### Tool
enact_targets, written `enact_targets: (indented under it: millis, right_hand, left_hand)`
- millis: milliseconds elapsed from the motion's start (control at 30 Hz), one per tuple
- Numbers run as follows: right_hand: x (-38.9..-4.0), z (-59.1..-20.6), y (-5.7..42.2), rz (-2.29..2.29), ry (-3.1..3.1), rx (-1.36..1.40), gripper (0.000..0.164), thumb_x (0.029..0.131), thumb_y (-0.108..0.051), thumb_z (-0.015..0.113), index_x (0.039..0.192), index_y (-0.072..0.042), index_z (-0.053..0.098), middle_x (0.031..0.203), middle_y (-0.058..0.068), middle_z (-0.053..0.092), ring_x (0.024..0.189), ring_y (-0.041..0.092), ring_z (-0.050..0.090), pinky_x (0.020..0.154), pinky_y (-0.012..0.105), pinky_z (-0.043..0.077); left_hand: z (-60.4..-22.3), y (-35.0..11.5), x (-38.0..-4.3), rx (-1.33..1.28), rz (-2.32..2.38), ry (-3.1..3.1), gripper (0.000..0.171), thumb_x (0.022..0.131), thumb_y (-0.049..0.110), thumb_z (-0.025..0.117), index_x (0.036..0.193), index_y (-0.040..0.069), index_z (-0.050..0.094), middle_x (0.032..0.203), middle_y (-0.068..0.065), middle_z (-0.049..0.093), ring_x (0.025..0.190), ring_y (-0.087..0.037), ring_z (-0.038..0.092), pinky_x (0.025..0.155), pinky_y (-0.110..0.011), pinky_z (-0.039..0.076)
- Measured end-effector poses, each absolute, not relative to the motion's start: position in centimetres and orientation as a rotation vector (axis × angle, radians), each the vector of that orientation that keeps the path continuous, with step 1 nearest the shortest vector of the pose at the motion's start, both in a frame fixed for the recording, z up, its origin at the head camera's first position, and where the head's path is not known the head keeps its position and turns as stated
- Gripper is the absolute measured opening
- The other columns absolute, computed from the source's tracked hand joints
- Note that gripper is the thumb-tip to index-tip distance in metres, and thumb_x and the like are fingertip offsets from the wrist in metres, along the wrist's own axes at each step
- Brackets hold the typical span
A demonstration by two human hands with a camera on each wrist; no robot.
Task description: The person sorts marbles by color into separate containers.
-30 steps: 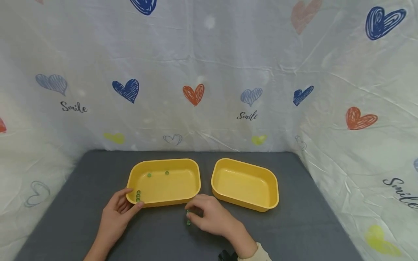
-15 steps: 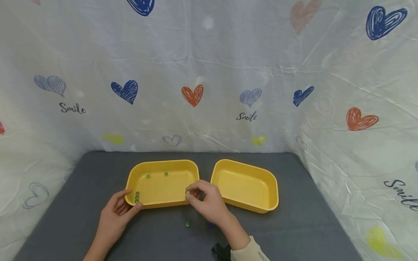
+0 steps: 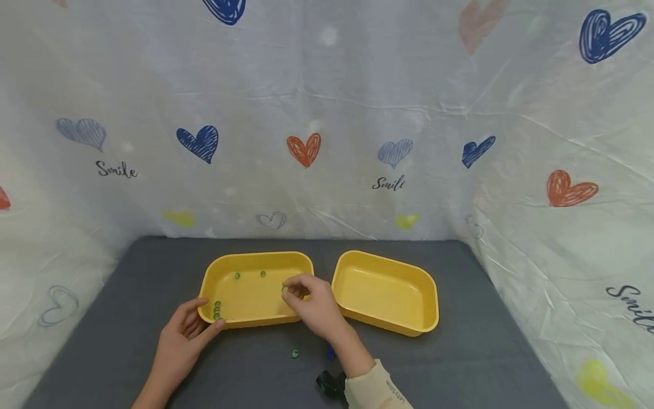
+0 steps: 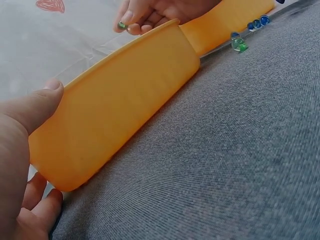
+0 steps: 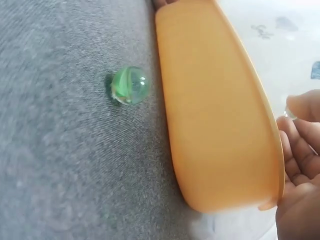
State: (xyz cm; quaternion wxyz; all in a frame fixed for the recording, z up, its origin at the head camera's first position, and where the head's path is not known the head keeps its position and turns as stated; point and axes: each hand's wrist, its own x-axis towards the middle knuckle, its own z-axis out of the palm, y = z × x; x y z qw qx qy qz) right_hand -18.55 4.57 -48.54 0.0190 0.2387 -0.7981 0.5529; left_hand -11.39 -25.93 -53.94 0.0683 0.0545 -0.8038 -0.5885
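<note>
My left hand (image 3: pixel 179 335) grips the near left corner of the left yellow tray (image 3: pixel 260 304), thumb on the rim and fingers round the side. Above that tray's right part, my right hand (image 3: pixel 317 307) pinches a green marble (image 4: pixel 121 25) between thumb and index finger. Several green marbles (image 3: pixel 217 311) lie in the tray's near left corner, and two more sit towards its back. On the grey cloth in front of the tray rests another green marble (image 5: pixel 130 85), clear with a green swirl.
A second yellow tray (image 3: pixel 385 292) stands to the right, angled, with nothing seen inside. Several blue marbles (image 4: pixel 256 23) lie on the cloth, partly behind my right forearm in the head view. A black device (image 3: pixel 329 383) sits at my right wrist. A heart-print curtain (image 3: pixel 347 113) hangs behind.
My right hand has lifted a green marble off the cloth and carried it up and left over the left tray. Blue marbles have come into view beside the forearm. My left hand stays put.
</note>
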Motion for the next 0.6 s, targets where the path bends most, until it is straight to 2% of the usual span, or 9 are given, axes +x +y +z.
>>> enact_targets:
  millis: [267,600]
  right_hand:
    - [-19.07,-48.50,4.31,1.714,-2.543,0.654,0.023,0.104,-0.018,0.077,0.122,-0.004,0.079,0.099,-0.006,0.071,0.089,0.012,0.064,0.081,0.027,0.059]
    - [-18.98,-48.39,4.14,1.751,-2.522,0.598,0.020,0.104,-0.015,0.077,0.120,-0.004,0.080,0.098,-0.002,0.072,0.090,0.015,0.065,0.080,0.026,0.057]
  left_hand:
    - [-53.90,-25.84,-11.41,0.164,-1.769,-2.417,0.073,0.099,0.030,0.086,0.157,0.007,0.050,0.160,-0.024,0.053,0.124,0.017,0.053,0.095,-0.005,0.051]
    - [-53.86,-25.79,-11.45,0.182,-1.779,-2.420,0.074,0.099,0.030,0.087,0.158,0.008,0.049,0.162,-0.024,0.051,0.123,0.018,0.052,0.096,-0.005,0.050]
